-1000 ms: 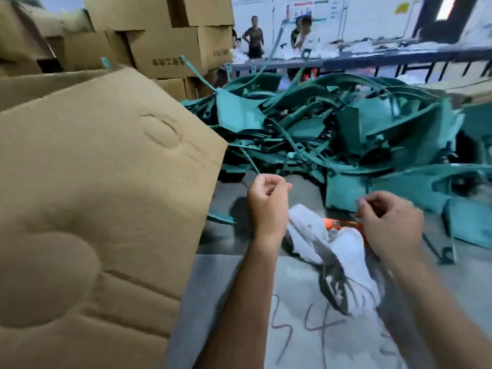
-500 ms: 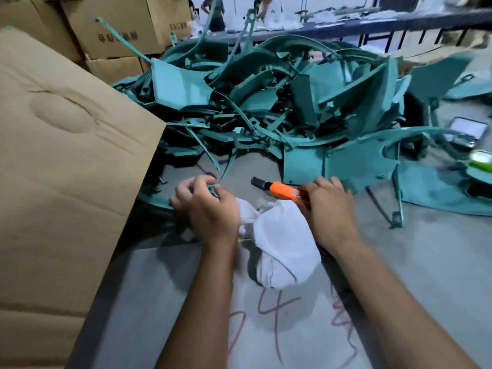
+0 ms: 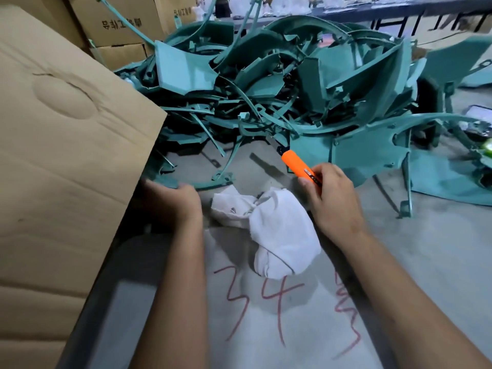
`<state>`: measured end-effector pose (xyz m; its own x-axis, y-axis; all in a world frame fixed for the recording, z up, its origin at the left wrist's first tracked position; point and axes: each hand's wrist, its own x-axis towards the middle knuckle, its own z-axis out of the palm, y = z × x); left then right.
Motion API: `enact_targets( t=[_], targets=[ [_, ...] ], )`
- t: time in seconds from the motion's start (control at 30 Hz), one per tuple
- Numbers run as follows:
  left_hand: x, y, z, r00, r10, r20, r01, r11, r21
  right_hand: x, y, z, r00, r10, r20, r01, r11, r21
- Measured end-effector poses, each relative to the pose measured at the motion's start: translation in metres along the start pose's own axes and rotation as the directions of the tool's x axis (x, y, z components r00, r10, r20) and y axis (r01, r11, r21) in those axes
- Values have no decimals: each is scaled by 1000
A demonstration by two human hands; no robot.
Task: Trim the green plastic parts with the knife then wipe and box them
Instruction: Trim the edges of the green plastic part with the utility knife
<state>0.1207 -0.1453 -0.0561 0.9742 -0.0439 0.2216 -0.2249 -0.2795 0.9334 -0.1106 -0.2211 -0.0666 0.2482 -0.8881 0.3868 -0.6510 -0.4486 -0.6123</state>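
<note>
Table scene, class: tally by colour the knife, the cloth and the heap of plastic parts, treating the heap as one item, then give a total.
Orange: 1, the knife, held in the right hand.
White: 1, the cloth.
Green: 1, the heap of plastic parts.
Total: 3.

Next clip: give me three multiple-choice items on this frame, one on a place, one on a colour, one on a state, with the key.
1. Where does the white cloth lie?
A. between the hands
B. on the cardboard flap
C. atop the pile

2. What colour is the knife body?
A. orange
B. blue
C. black

3. What is the right hand doing?
A. resting flat
B. gripping the knife
C. wiping

Key: 1 A, it lies on the table between the left hand and the right; 2 A, the handle shows orange; 3 B, fingers curl round it.
</note>
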Motion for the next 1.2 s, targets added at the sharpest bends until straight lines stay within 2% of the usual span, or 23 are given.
enact_targets(
  t=[0.03,0.1,0.17,0.27,0.43,0.53,0.6,0.67,0.73,0.83,0.87,0.93,1.0,1.07,1.1,1.2],
  targets=[
    [7,0,-1,997,-67,-26,66,996,-53,0,0,1,1000,-11,0,11,1000,13],
    [20,-4,-2,987,-161,17,161,975,-151,-1,0,3,1000,-19,-6,20,1000,24],
    [24,-4,-1,981,-162,106,182,955,-233,-1,1,5,1000,-29,-11,30,999,30],
    [19,2,4,977,-102,189,149,957,-251,-1,3,7,999,-43,-23,44,998,40],
    [-1,5,4,985,-47,164,66,991,-115,0,5,9,999,-33,-43,37,995,89],
    [-21,20,3,982,-8,187,52,971,-232,0,6,10,997,-26,-75,34,993,117],
    [-44,32,3,974,106,199,-35,943,-332,0,4,11,995,4,-99,12,988,154],
    [-69,40,4,939,211,270,-72,892,-447,1,2,11,992,72,-108,-43,969,244],
    [-87,40,6,884,314,346,-89,840,-535,2,-1,9,981,183,-71,-127,870,476],
    [-99,33,10,748,428,508,-81,818,-570,2,-5,2,946,309,96,-260,548,795],
    [-99,32,11,706,434,560,-53,821,-569,3,-6,-1,934,314,168,-291,402,868],
    [-95,29,13,665,415,621,-4,834,-552,4,-4,-6,926,265,269,-311,131,941],
    [-87,27,14,609,430,666,-17,847,-532,5,-3,-10,944,190,270,-271,-19,962],
    [-81,23,13,525,493,694,-149,856,-495,5,-2,-12,954,160,254,-247,-62,967],
    [-78,22,11,506,521,688,-244,851,-466,5,-2,-13,956,156,250,-244,-55,968],
    [-68,21,10,575,628,525,-541,773,-331,3,-3,-17,966,125,224,-228,18,973]
  ],
)
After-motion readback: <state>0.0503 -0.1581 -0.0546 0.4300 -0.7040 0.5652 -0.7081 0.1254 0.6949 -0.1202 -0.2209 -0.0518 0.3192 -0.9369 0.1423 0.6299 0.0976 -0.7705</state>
